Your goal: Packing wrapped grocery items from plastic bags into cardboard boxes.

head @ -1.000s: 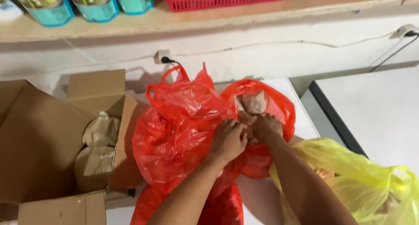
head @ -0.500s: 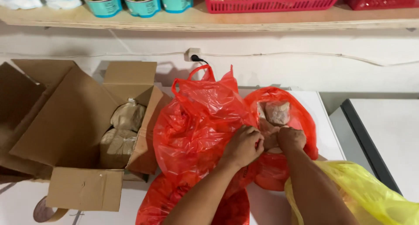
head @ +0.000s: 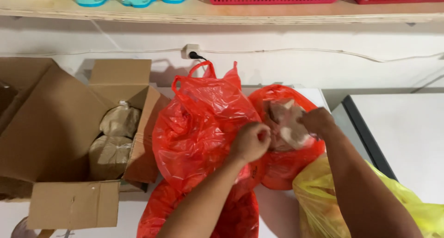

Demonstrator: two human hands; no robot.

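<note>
— Where's the bag?
— The red plastic bag (head: 208, 122) sits on the white table (head: 319, 97) beside the cardboard box (head: 55, 127). My left hand (head: 251, 141) is fisted on its film, my right hand (head: 317, 121) pinches the rim.
— Handling?
— Thin, slippery, probably tears easily; I'd grip at the loops.

- Left of your left hand (head: 252, 141): red plastic bag (head: 203, 122) bulges up, blocking a direct sideways pass; beyond it the open cardboard box (head: 55, 127) with raised flaps.
- Between your hands: narrow gap only.
- Right of your right hand (head: 317, 121): bare white surface (head: 407, 136), open room.
- Below your right forearm: yellow bag (head: 319, 201) crowds in.
- Above both hands: wall, with a shelf (head: 231, 14) overhanging.
</note>
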